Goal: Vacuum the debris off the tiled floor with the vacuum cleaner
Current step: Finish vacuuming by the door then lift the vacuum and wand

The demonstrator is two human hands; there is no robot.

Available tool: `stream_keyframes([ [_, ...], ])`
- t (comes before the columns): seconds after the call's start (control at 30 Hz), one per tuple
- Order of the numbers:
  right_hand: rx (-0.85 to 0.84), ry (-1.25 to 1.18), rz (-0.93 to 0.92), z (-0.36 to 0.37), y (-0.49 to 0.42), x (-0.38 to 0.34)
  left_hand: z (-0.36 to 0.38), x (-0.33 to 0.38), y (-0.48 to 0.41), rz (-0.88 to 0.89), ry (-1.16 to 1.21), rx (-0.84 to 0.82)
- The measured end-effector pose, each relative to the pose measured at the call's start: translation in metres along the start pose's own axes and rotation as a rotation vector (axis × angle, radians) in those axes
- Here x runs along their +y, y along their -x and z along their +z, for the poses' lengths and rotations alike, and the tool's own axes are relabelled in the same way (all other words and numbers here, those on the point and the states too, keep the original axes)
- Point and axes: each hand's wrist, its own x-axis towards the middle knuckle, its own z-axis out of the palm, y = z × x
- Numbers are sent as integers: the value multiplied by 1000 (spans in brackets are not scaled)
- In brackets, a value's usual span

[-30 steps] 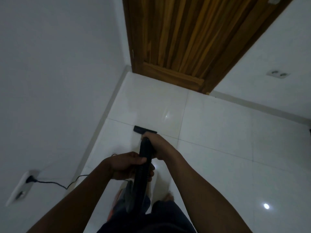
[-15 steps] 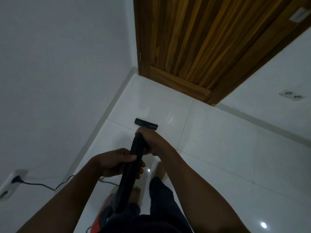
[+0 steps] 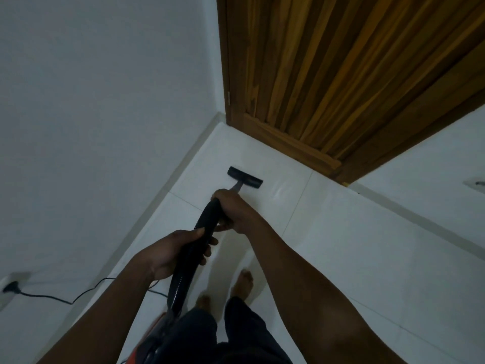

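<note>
Both hands hold the black vacuum wand [image 3: 207,219]. My right hand [image 3: 233,208] grips its upper end, and my left hand [image 3: 175,253] grips the tube lower down, nearer my body. The black floor nozzle [image 3: 244,176] lies flat on the white tiled floor [image 3: 341,245], close to the corner between the left wall and the wooden door. The orange vacuum body [image 3: 154,345] shows partly at the bottom, behind my legs. No debris is visible on the tiles.
A wooden door [image 3: 341,74] fills the top right. The white left wall [image 3: 91,127] carries a socket [image 3: 10,287] with the black cord [image 3: 78,295] trailing to the vacuum. Another socket [image 3: 476,183] sits on the right wall. My bare feet [image 3: 242,282] stand on the tiles.
The nozzle has slid forward over the tile toward the door corner, with both arms reaching out and the view moving closer to the door. Both hands keep their grip.
</note>
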Motion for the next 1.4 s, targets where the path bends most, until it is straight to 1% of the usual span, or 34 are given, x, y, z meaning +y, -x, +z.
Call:
stream_keyframes([
  [0.1, 8, -10, 5, -5, -7, -7, -4, 7, -4, 13, 1, -12],
  [0.27, 35, 15, 91, -1, -27, -25, -7, 22, -11, 61, 25, 34],
  [0.4, 19, 44, 144, 11, -41, -48, -27, 35, -18, 72, 63, 53],
  [0.53, 16, 30, 166, 18, -64, -74, -57, 55, -33, 63, 47, 101],
  [0.63, 47, 12, 145, 20, -88, -92, -72, 78, -49, 18, 16, 125],
  [0.73, 70, 15, 131, 20, -111, -118, -88, 106, -67, 24, -3, 126],
  [0.9, -2, 14, 82, 26, -132, -156, -125, 144, -81, 44, 4, 42],
  [1.0, -67, 12, 18, 30, -140, -177, -141, 166, -89, 64, -8, 22],
  [1.1, -101, -1, -17, 32, -153, -202, -151, 191, -97, 90, 1, 46],
  [1.23, -53, -6, -30, 26, -174, -234, -157, 228, -115, 87, -79, 140],
  [1.4, -68, 23, -17, 9, -187, -277, -162, 268, -132, 166, -137, 121],
])
